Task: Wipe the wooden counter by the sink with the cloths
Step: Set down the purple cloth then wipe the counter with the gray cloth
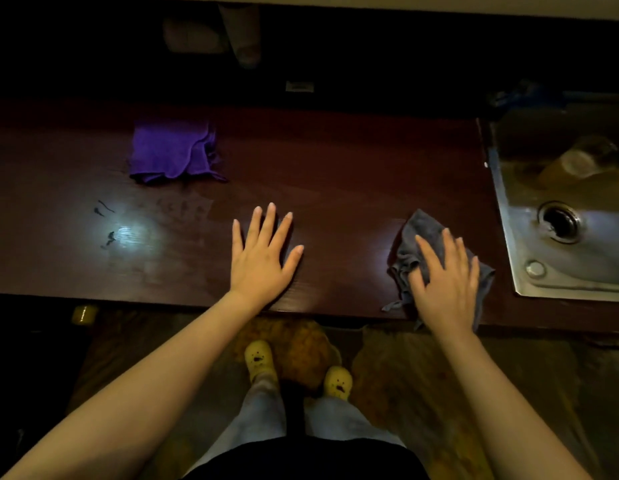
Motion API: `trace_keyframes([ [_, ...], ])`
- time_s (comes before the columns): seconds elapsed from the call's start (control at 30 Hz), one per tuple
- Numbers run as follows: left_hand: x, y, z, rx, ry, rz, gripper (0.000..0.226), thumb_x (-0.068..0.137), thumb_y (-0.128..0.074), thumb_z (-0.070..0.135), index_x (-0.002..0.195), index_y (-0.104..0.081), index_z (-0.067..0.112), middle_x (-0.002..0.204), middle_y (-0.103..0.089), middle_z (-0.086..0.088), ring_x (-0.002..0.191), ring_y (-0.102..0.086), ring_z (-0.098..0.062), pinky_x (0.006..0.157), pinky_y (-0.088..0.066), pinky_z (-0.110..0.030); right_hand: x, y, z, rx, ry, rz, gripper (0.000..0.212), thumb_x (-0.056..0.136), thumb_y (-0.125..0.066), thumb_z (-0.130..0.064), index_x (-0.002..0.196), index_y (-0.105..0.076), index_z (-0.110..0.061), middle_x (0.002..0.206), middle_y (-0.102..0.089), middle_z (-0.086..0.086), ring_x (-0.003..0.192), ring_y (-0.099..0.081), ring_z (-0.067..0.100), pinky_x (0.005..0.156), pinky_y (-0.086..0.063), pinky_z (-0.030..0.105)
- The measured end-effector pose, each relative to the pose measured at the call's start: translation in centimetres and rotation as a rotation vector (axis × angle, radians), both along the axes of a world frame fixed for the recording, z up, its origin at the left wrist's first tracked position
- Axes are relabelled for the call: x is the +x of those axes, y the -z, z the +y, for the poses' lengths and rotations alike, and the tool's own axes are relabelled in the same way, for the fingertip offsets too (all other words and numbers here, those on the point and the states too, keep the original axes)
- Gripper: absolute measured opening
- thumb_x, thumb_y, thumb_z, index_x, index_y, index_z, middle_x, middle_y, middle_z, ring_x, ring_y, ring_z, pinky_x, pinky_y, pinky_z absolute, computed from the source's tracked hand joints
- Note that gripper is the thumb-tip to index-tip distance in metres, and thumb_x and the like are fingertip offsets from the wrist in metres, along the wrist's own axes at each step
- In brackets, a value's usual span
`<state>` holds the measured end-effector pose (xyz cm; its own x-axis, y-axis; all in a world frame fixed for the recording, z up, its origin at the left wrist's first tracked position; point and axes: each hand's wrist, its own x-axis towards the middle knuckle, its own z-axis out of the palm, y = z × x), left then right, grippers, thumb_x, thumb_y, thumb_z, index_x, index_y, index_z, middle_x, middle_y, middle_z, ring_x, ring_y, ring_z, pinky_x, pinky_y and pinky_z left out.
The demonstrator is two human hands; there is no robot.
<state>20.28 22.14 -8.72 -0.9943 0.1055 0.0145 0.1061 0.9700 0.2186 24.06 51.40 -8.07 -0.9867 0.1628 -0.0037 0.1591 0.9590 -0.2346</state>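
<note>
Cloth [422,244] under R fingers [436,254]

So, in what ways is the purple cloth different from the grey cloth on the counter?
The purple cloth lies folded and untouched toward the back of the wooden counter; the grey cloth is crumpled at the front edge near the sink. The right hand lies flat on the grey one; the left hand rests on bare wood, apart from both. Both cloths lie on the counter.

Bare forearms, no sleeves or jewellery showing; pale blue-grey trousers [266,410], dark top hem [301,459], yellow slippers [259,358] with small face markings.
</note>
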Motion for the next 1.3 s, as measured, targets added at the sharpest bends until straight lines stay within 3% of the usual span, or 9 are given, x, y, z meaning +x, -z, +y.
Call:
trace_keyframes([
  [0.23, -0.6, 1.0, 1.4, -0.051, 0.020, -0.015, 0.063, 0.090, -0.020, 0.061, 0.146, -0.012, 0.032, 0.158, -0.010, -0.001, 0.146, 0.000, -0.017, 0.117, 0.004, -0.049, 1.4, -0.3, -2.4, -0.043, 0.266, 0.004, 0.059, 0.085, -0.037, -0.040, 0.142, -0.037, -0.025, 0.156, -0.018, 0.016, 0.144, -0.011, 0.037, 0.115, -0.008, 0.058],
  [0.5, -0.6, 0.6, 1.4, -0.062, 0.021, -0.031, 0.064, 0.090, -0.022, 0.059, 0.146, -0.012, 0.031, 0.159, -0.009, -0.001, 0.146, 0.002, -0.018, 0.117, 0.004, -0.049, 3.1, 0.0, -5.3, 0.008, 0.057, -0.014, 0.061, 0.084, -0.043, -0.044, 0.142, -0.035, -0.029, 0.154, -0.027, 0.015, 0.142, -0.019, 0.038, 0.111, -0.015, 0.061],
  [0.73, -2.6, -0.8, 6.0, 0.108, 0.029, -0.054, 0.065, 0.086, -0.027, 0.061, 0.145, -0.015, 0.035, 0.158, -0.010, 0.000, 0.146, 0.002, -0.016, 0.115, 0.010, -0.047, -2.8, -0.2, -1.2, -0.030, 0.074, -0.005, 0.055, 0.090, -0.045, -0.041, 0.142, -0.034, -0.028, 0.155, -0.023, 0.014, 0.144, -0.014, 0.037, 0.114, -0.010, 0.060],
  [0.93, -4.5, 0.4, 7.8, -0.024, 0.039, -0.045, 0.064, 0.089, -0.019, 0.061, 0.146, -0.012, 0.032, 0.158, -0.009, 0.000, 0.145, 0.005, -0.016, 0.115, 0.007, -0.052, -7.1, -0.1, 1.7, -0.019, 0.045, -0.009, 0.055, 0.090, -0.047, -0.039, 0.142, -0.034, -0.029, 0.156, -0.020, 0.011, 0.145, -0.010, 0.034, 0.115, -0.006, 0.057],
  [1.07, -4.3, 0.7, 7.9, -0.050, 0.038, -0.027, 0.063, 0.090, -0.023, 0.060, 0.145, -0.015, 0.031, 0.158, -0.013, -0.001, 0.145, 0.000, -0.018, 0.116, 0.000, -0.055, -12.1, -0.2, 3.5, -0.039, 0.073, -0.024, 0.055, 0.092, -0.041, -0.042, 0.144, -0.029, -0.031, 0.158, -0.013, 0.008, 0.146, -0.002, 0.031, 0.116, -0.001, 0.055],
  [1.3, -4.4, 0.8, 7.9, -0.078, 0.042, -0.041, 0.063, 0.090, -0.023, 0.060, 0.146, -0.014, 0.031, 0.157, -0.009, 0.000, 0.146, -0.001, -0.019, 0.116, 0.000, -0.054, -17.5, -0.1, 3.1, -0.042, 0.112, -0.051, 0.057, 0.092, -0.036, -0.044, 0.146, -0.022, -0.032, 0.159, -0.006, 0.008, 0.146, 0.005, 0.030, 0.116, 0.005, 0.055],
])
